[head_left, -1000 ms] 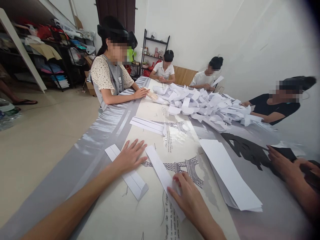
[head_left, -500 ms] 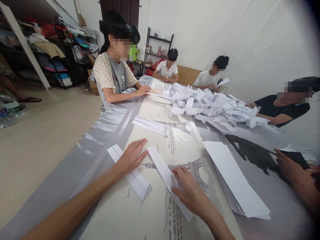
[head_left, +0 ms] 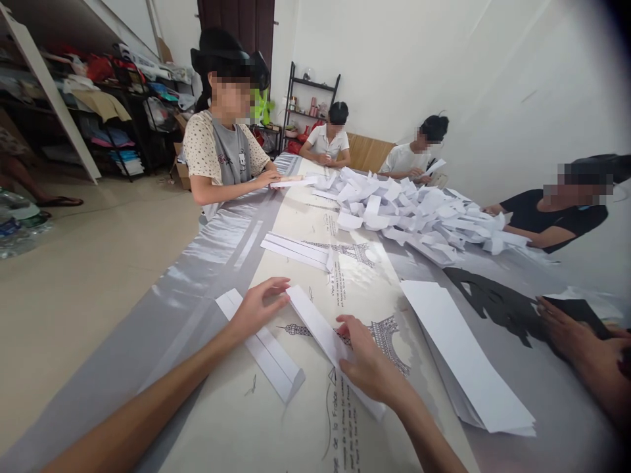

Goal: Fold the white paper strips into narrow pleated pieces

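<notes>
A narrow folded paper strip (head_left: 315, 322) lies slantwise on the printed table runner between my hands. My left hand (head_left: 259, 309) is at the strip's far end, its fingers curved and apart from the thumb. It hovers above a second folded strip (head_left: 273, 358), covering part of it. My right hand (head_left: 369, 361) rests over the near half of the first strip, with index finger and thumb spread along it. Its palm hides the strip's lower stretch. Whether the fingertips press on the paper, I cannot tell.
Further up lies another folded strip (head_left: 296, 249). At right is a stack of white sheets (head_left: 468, 355), beside a black cut-out shape (head_left: 493, 302). A big heap of paper pieces (head_left: 419, 210) covers the far table. Several people sit around; a co-worker's hand (head_left: 576, 335) is at right.
My left fingers have curled more, and the right hand's fingers have spread apart. The strips have barely shifted. The person at far left now holds a white strip off the table.
</notes>
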Demonstrator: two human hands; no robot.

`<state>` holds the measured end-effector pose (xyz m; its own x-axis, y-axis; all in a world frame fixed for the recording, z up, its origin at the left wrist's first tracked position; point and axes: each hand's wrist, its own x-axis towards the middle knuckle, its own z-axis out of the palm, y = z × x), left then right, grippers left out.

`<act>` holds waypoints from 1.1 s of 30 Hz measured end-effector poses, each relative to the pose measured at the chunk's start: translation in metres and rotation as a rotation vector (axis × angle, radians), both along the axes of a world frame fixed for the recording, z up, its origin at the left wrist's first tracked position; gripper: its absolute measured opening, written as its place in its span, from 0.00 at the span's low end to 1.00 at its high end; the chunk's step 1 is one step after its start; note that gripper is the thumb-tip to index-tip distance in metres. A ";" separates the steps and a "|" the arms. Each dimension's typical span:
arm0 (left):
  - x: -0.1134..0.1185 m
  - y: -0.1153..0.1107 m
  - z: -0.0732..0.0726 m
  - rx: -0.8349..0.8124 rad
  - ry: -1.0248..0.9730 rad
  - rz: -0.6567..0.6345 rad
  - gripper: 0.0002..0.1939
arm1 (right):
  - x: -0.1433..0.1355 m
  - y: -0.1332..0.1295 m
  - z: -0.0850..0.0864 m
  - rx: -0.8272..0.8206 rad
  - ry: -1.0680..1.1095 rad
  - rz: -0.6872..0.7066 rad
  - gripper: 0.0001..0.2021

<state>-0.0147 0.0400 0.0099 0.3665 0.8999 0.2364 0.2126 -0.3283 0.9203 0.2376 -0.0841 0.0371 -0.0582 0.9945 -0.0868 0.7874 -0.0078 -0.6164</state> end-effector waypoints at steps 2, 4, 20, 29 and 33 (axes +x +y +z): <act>0.000 -0.001 0.006 -0.070 -0.112 0.035 0.23 | 0.001 0.006 -0.003 -0.006 0.041 0.014 0.36; 0.000 0.000 0.010 -0.092 -0.181 0.065 0.25 | 0.002 0.012 -0.006 -0.006 0.053 0.058 0.33; -0.001 -0.044 0.050 0.584 -0.176 -0.046 0.14 | 0.001 0.055 0.026 0.624 0.107 -0.098 0.08; 0.026 -0.087 0.039 1.111 0.209 -0.520 0.12 | -0.005 0.050 -0.009 0.204 0.726 -0.023 0.10; 0.011 -0.052 0.023 0.862 0.552 -0.003 0.11 | -0.011 0.053 -0.024 0.095 0.654 0.000 0.10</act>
<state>-0.0034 -0.0123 0.0330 0.6222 0.5025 0.6003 0.5333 -0.8334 0.1448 0.2270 -0.0308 0.0132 -0.0695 0.9961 0.0545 0.2501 0.0703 -0.9657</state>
